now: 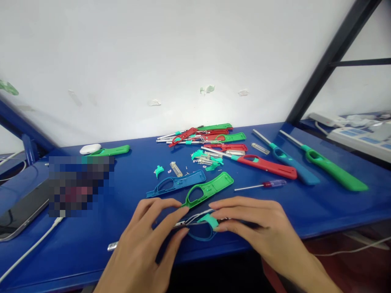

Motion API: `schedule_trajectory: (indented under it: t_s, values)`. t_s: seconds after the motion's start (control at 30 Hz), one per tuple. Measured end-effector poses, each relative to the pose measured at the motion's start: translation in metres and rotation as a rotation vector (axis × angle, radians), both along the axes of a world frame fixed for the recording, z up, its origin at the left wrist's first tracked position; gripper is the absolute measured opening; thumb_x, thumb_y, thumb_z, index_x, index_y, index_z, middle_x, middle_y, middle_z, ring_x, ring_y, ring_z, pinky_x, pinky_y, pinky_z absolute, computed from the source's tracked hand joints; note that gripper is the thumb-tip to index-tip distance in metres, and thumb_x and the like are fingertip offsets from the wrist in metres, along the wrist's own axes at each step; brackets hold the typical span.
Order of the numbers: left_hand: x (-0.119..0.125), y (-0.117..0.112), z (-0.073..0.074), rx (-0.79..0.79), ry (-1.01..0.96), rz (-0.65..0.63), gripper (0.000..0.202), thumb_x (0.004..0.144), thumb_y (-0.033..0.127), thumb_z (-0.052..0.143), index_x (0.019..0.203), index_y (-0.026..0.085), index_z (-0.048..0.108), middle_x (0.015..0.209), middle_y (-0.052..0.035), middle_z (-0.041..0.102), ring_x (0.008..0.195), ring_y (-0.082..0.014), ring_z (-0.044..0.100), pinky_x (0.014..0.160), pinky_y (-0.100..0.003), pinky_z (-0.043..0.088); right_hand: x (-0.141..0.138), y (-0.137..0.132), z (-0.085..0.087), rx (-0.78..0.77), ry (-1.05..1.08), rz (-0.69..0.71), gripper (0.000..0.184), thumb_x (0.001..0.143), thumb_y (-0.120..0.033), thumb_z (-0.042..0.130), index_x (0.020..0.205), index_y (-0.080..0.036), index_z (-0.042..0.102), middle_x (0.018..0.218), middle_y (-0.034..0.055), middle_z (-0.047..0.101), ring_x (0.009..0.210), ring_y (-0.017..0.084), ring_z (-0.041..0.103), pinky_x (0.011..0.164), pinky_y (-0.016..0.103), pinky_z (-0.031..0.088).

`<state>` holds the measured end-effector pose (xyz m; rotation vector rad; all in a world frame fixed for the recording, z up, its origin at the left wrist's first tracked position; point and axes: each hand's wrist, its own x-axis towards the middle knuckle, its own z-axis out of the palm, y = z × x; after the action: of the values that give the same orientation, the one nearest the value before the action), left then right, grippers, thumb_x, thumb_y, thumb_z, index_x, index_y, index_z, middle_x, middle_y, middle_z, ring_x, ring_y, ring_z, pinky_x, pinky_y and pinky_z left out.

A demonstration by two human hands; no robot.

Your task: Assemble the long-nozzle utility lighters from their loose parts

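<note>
Near the table's front edge, an opened gas lighter's blue half-shell [202, 237] is between my two hands. My left hand [143, 240] is closed around its barrel end, and the metal barrel tip [112, 246] sticks out beyond it. With thumb and fingers, my right hand [259, 228] pinches the handle end beside a teal trigger [210, 221]. White wires [198, 214] run between the fingertips; the rest of the handle is hidden by my right hand. Just beyond lie an empty green half-shell [218, 185] and a blue half-shell [186, 182].
Whole lighters in red [269, 167], blue [296, 169] and green [339, 171] lie right, with a screwdriver [273, 184]. Lighter parts [214, 138] are heaped by the wall. A clear fuel tank [176, 169] lies mid-table. A phone [24, 213] and white cable [30, 250] are left.
</note>
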<state>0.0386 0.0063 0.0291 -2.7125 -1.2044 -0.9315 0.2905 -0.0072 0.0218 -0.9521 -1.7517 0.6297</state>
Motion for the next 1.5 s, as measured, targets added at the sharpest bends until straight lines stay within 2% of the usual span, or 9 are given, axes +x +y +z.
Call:
schedule_trajectory:
  t_s: [0.07, 0.2, 0.43, 0.67, 0.87, 1.23, 1.5]
  values:
    - [-0.004, 0.003, 0.0, -0.019, 0.006, -0.009, 0.025, 0.101, 0.023, 0.062, 0.125, 0.03, 0.069, 0.118, -0.0049, 0.07, 0.108, -0.0248, 0.065, 0.087, -0.037, 0.061, -0.001, 0.0, 0.0, -0.016, 0.005, -0.001, 0.023, 0.088, -0.013, 0.082, 0.103, -0.031, 0.086, 0.109, -0.0036, 0.084, 0.096, 0.019, 0.081, 0.092, 0.023, 0.065]
    - [-0.001, 0.004, -0.004, -0.051, -0.046, -0.047, 0.023, 0.103, 0.015, 0.054, 0.114, 0.027, 0.07, 0.105, -0.0025, 0.072, 0.094, -0.0199, 0.069, 0.082, -0.033, 0.061, -0.001, 0.0, -0.001, -0.033, 0.009, -0.009, 0.02, 0.088, -0.016, 0.083, 0.1, -0.032, 0.086, 0.108, -0.0029, 0.084, 0.094, 0.02, 0.081, 0.089, 0.024, 0.066]
    - [0.007, 0.0, -0.007, -0.078, -0.093, -0.004, 0.016, 0.104, 0.015, 0.051, 0.108, 0.024, 0.064, 0.099, -0.0027, 0.069, 0.086, -0.0195, 0.068, 0.077, -0.033, 0.058, -0.002, 0.0, -0.002, -0.012, -0.034, -0.041, 0.019, 0.088, -0.016, 0.083, 0.1, -0.031, 0.086, 0.109, -0.0023, 0.082, 0.092, 0.017, 0.08, 0.086, 0.021, 0.065]
    - [0.01, 0.001, -0.008, -0.091, -0.142, 0.021, 0.014, 0.103, 0.015, 0.053, 0.106, 0.024, 0.062, 0.098, -0.0022, 0.069, 0.085, -0.0182, 0.069, 0.075, -0.03, 0.057, -0.007, -0.001, -0.003, 0.051, -0.092, -0.106, 0.019, 0.09, -0.014, 0.081, 0.1, -0.029, 0.086, 0.107, -0.0001, 0.083, 0.09, 0.02, 0.081, 0.085, 0.026, 0.067]
    - [0.01, 0.001, -0.009, -0.107, -0.156, 0.026, 0.015, 0.102, 0.015, 0.052, 0.105, 0.024, 0.063, 0.099, -0.0029, 0.068, 0.084, -0.0177, 0.069, 0.074, -0.03, 0.057, -0.01, 0.0, -0.003, 0.088, -0.128, -0.09, 0.014, 0.091, -0.016, 0.08, 0.099, -0.027, 0.085, 0.106, -0.0003, 0.083, 0.089, 0.018, 0.081, 0.085, 0.023, 0.066]
    - [0.004, -0.001, -0.006, -0.166, -0.145, -0.017, 0.023, 0.103, 0.014, 0.052, 0.116, 0.024, 0.068, 0.108, -0.0047, 0.065, 0.092, -0.017, 0.068, 0.079, -0.028, 0.058, -0.008, 0.0, -0.003, 0.023, -0.178, -0.08, 0.015, 0.09, -0.019, 0.082, 0.103, -0.027, 0.084, 0.106, -0.0018, 0.082, 0.092, 0.016, 0.079, 0.087, 0.02, 0.062]
    - [-0.006, 0.006, -0.003, -0.155, -0.179, -0.031, 0.025, 0.102, 0.015, 0.056, 0.106, 0.029, 0.076, 0.091, 0.002, 0.068, 0.077, -0.0126, 0.068, 0.069, -0.022, 0.055, -0.003, -0.001, -0.006, 0.022, -0.209, -0.024, 0.023, 0.097, -0.017, 0.073, 0.11, -0.033, 0.084, 0.115, -0.0032, 0.081, 0.098, 0.015, 0.078, 0.09, 0.021, 0.062]
